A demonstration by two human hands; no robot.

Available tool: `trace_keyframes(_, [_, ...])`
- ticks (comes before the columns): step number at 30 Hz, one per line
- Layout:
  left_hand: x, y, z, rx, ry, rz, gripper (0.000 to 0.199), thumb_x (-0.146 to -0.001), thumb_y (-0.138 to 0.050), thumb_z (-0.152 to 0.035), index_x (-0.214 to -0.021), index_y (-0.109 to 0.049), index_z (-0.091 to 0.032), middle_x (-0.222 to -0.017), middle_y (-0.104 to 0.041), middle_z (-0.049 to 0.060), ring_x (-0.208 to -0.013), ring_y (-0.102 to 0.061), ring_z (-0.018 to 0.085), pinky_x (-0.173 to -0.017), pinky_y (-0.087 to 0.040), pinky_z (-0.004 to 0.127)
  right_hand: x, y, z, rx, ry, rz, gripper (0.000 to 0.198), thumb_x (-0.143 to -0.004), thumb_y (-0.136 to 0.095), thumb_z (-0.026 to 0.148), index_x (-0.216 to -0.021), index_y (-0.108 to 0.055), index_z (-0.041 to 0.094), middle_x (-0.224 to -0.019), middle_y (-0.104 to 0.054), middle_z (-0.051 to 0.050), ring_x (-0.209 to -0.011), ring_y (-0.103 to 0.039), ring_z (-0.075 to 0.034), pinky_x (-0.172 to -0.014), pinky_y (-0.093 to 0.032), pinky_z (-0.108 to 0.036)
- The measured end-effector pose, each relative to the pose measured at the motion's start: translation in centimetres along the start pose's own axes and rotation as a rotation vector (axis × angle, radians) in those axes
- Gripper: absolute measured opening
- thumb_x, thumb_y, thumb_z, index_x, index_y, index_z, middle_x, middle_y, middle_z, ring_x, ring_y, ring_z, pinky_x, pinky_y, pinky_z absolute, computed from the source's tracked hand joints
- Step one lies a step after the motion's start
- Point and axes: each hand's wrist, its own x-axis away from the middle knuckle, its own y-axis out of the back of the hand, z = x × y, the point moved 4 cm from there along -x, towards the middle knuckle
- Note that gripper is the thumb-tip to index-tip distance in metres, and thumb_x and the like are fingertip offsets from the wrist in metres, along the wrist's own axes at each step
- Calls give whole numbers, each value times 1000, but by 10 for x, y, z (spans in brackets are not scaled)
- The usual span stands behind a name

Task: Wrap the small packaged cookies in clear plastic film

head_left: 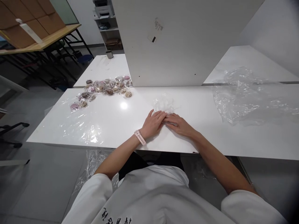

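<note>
A crumpled piece of clear plastic film (165, 103), perhaps a bag, lies on the white table in front of me. My left hand (153, 124) is on its near edge, fingers bent over it and the outermost finger spread a little. From the other side my right hand (179, 124) meets it, its fingers curled together at the same edge. The fingertips of both hands touch, and they hide the part of the film they pinch. A pale pink band circles the left wrist.
Several small clear-wrapped pieces (109, 87), brown, pink and beige, lie at the back left. Clear film (81, 129) covers the table's left front. A large plastic sheet (252, 102) spreads at right. An upright white panel (163, 46) stands behind; a metal cup (109, 54) sits beyond.
</note>
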Motion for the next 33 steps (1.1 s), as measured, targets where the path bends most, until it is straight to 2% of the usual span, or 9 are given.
trace_keyframes(3, [-5, -1, 11, 6, -23, 32, 40, -97, -51, -16, -137, -51, -16, -139, -63, 11, -134, -53, 24, -113, -40, 45, 8, 12, 0, -71, -43, -158, 18, -98, -57, 32, -109, -72, 32, -121, -69, -4, -117, -63, -24, -104, -51, -48])
trace_keyframes(5, [-7, -1, 14, 28, -34, 24, 37, -96, -53, -14, -133, -54, -17, -137, -64, 10, -130, -54, 25, -110, -41, 44, 14, 16, -1, 0, -68, -220, 28, -96, -61, 34, -123, -67, 33, -133, -62, -6, -120, -62, -26, -101, -53, -48])
trace_keyframes(9, [-13, 1, 18, 189, 0, 9, 32, -92, -59, -16, -124, -60, -21, -128, -68, 9, -122, -56, 28, -105, -42, 47, 17, 12, -7, 190, -74, -132, 57, -95, -61, 40, -150, -45, 34, -159, -40, -7, -133, -50, -31, -103, -50, -54])
trace_keyframes(14, [-26, 11, 35, 447, 177, 16, 24, -91, -62, -30, -114, -62, -24, -110, -71, 8, -103, -62, 26, -90, -47, 39, 3, 12, -20, 254, -135, -94, 38, -101, -46, 40, -135, -60, 29, -125, -69, -8, -108, -56, -30, -95, -48, -52])
trace_keyframes(20, [-46, 8, 54, 614, 456, -79, 20, -94, -58, -41, -100, -60, -22, -78, -64, 0, -72, -56, 17, -68, -42, 29, -24, 23, -39, 98, -423, -181, 35, -97, -49, 53, -107, -65, 24, -82, -65, -4, -80, -57, -23, -72, -48, -38])
trace_keyframes(24, [-50, 8, 59, 423, 509, -207, 20, -92, -62, -40, -85, -64, -21, -89, -65, 6, -93, -56, 23, -78, -43, 33, -29, 21, -47, -113, -545, -258, 39, -91, -57, 58, -111, -58, 25, -75, -61, 2, -68, -55, -17, -63, -43, -30])
trace_keyframes(28, [-49, 7, 66, 366, 546, -107, 34, -92, -60, -46, -70, -62, -20, -78, -63, 6, -96, -56, 27, -88, -41, 40, -32, 16, -47, -30, -576, -263, 35, -92, -55, 58, -101, -59, 25, -70, -60, 3, -66, -54, -17, -65, -42, -31])
trace_keyframes(31, [-51, 7, 72, 361, 597, -148, 23, -89, -65, -42, -83, -63, -21, -91, -65, 6, -98, -58, 26, -93, -40, 41, -34, 14, -48, 128, -584, -292, 34, -94, -54, 56, -108, -60, 26, -69, -60, 1, -68, -56, -21, -66, -44, -35])
trace_keyframes(33, [-53, 7, 74, 362, 625, -233, 27, -83, -73, -37, -101, -61, -21, -111, -63, 8, -107, -56, 27, -95, -40, 41, -35, 16, -44, 312, -465, -373, 34, -96, -52, 53, -115, -62, 26, -90, -68, -6, -87, -61, -27, -76, -47, -41])
